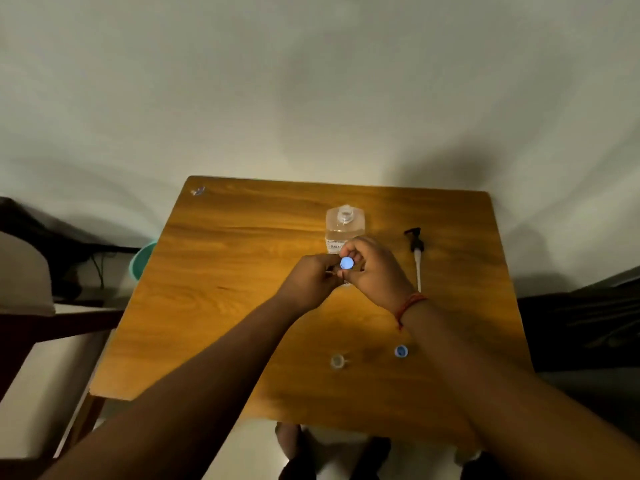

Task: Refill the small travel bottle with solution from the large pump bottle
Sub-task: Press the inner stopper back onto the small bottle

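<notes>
The large clear bottle [344, 226] stands open-necked at the back middle of the wooden table [221, 271], partly filled. Its black pump head with white tube [416, 252] lies to the right of it. In front of the bottle, my two hands meet over a small travel bottle that they mostly hide. My left hand [308, 280] grips its body from the left. My right hand [372, 270] pinches the blue cap [346, 263] on top with fingers and thumb.
A second blue cap [401, 351] and a small clear piece [337, 361] lie near the table's front edge. A teal bowl [143, 259] shows past the left edge. A chair stands at the left, dark furniture at the right.
</notes>
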